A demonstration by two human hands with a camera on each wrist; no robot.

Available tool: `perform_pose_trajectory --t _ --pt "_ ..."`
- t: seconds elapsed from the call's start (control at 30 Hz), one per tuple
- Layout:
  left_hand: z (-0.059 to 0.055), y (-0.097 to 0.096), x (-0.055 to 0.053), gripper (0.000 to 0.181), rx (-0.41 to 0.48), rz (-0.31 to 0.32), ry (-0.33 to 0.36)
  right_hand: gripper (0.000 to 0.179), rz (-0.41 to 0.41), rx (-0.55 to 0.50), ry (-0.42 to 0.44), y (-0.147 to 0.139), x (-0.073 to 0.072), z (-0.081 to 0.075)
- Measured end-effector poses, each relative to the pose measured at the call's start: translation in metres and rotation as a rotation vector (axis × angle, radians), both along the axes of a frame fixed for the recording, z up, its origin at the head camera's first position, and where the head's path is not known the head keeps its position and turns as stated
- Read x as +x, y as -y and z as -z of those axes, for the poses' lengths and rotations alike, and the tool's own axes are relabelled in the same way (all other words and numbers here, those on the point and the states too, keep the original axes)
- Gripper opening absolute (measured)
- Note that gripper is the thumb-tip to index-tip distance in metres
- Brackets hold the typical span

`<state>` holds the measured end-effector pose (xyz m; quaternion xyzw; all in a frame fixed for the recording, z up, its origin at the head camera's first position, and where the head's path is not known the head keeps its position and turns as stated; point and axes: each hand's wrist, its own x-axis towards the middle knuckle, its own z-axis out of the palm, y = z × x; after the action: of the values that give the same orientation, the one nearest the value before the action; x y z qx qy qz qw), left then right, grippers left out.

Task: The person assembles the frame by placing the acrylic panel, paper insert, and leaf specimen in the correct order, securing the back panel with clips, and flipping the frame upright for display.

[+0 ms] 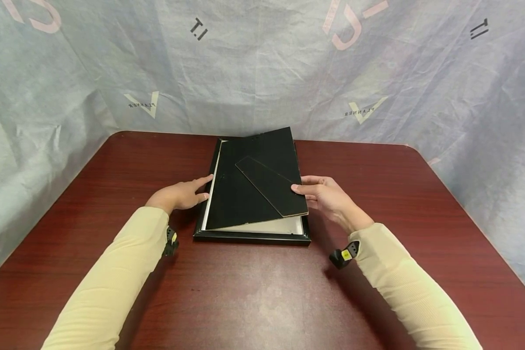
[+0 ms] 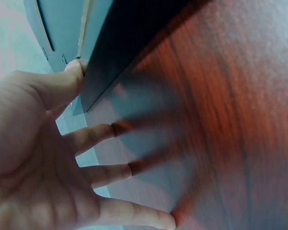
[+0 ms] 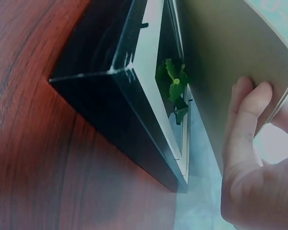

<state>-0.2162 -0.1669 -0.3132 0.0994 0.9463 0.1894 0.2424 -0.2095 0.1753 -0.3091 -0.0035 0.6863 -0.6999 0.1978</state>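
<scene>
A black picture frame lies on the table with its back side up. Over it, the black backing board with its easel flap sits tilted, its right side raised. My right hand pinches the board's right edge, thumb on top and fingers beneath. In the right wrist view the board's plain brownish underside shows, and a green leafy shape appears inside the frame. My left hand touches the frame's left side, the thumb at the edge and the other fingers spread straight toward the table.
The reddish-brown wooden table extends around the frame, and its far edge runs close behind it. A pale printed sheet hangs behind the table and at both sides. Dark wrist cameras sit at both cuffs.
</scene>
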Motion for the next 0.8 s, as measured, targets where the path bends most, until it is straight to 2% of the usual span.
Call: perform_pose_trajectory --t 0.23,0.43,0.53,0.6,0.8 --pt "-0.001 -0.002 0.000 0.065 0.000 -0.005 0.002 0.015 -0.006 0.037 -0.009 0.003 0.001 0.003" --pt "-0.002 -0.003 0.001 0.065 -0.007 -0.006 -0.006 0.048 -0.027 0.157 -0.022 0.002 0.002 0.006" --pt "-0.002 -0.003 0.001 0.065 -0.007 -0.008 -0.004 0.053 -0.050 0.223 -0.044 0.003 0.001 0.004" --pt "-0.002 -0.003 0.002 0.065 -0.007 -0.011 -0.002 0.057 -0.062 0.321 -0.073 0.003 0.002 0.002" --pt "-0.001 -0.003 0.001 0.065 -0.004 -0.019 -0.003 0.066 -0.106 0.717 -0.164 0.004 0.001 -0.005"
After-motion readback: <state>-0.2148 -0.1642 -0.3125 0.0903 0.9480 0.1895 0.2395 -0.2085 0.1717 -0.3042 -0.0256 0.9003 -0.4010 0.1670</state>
